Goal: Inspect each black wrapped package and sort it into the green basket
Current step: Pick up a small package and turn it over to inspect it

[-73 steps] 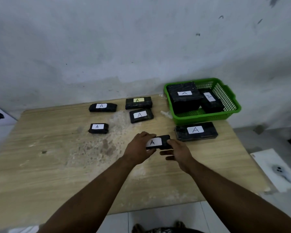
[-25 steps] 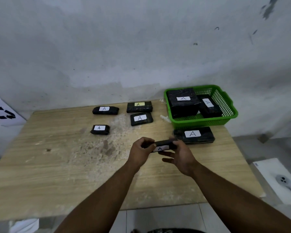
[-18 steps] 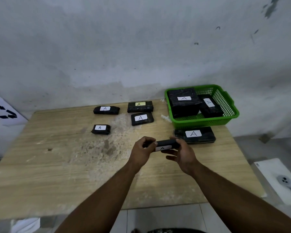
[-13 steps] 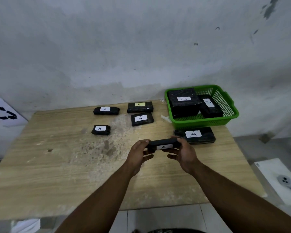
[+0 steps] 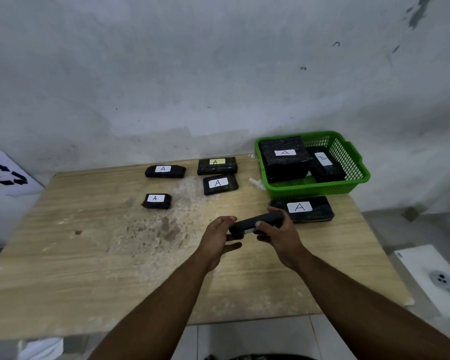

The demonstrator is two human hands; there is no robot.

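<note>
- Green basket [image 5: 359, 178] at the table's [image 5: 63, 268] far right corner – two packages already inside: a large one [image 5: 283, 162] and a smaller one [image 5: 325, 165], both labelled A.
- Held package [image 5: 257, 222] is off the table, tilted, label mostly turned away – inspection, by the look of it.
- Left hand [image 5: 218, 237] is loosely curled at its near end, fingers partly spread; right hand [image 5: 278, 235] pinches the far end.
- Five left on the table: a long one [image 5: 315, 211] just before the basket, four [image 5: 218, 184] further left.
- Judged roughly a quarter done.
</note>
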